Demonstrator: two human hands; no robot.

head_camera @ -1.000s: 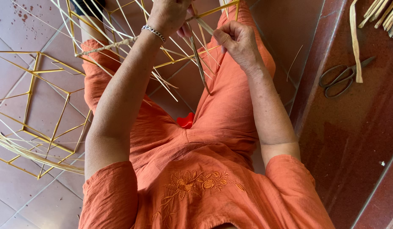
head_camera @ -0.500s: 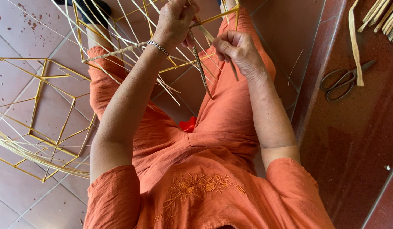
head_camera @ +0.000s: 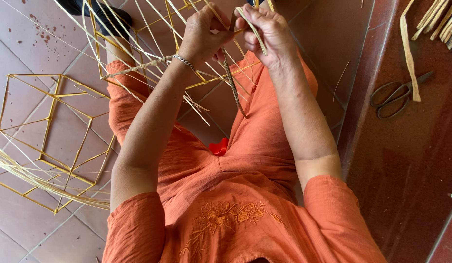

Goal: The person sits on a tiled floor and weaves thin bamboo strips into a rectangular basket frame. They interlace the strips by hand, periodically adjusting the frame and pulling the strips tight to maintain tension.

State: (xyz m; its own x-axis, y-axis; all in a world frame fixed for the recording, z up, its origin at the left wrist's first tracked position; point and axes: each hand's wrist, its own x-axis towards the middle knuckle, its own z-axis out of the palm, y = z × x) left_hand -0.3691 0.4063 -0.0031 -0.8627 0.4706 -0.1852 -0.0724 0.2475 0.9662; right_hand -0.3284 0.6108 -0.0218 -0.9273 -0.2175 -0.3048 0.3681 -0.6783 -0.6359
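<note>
A frame of thin yellow sticks (head_camera: 138,34) is held up over the knees, close to the top edge of the view. The left hand (head_camera: 204,34) is closed on one of its sticks, the fingers curled tight around it, a metal bracelet (head_camera: 183,61) at the wrist. The right hand (head_camera: 265,31) sits just beside it, almost touching, and a pale flat strip (head_camera: 252,30) is pinched between its thumb and fingers. A darker strip (head_camera: 231,80) hangs down from between the two hands across the orange trousers. A second stick frame (head_camera: 50,141) is seen lying on the tiled floor (head_camera: 21,44) at the left, with a bundle of pale strips (head_camera: 21,170) across its lower corner. To the right, past a raised edge, scissors (head_camera: 396,95) lie on a dark red ledge (head_camera: 411,160), with one long strip (head_camera: 410,53) resting across them and more strips (head_camera: 442,19) in the top corner. Open ledge is left below the scissors; between the knees a small patch of floor is visible.
</note>
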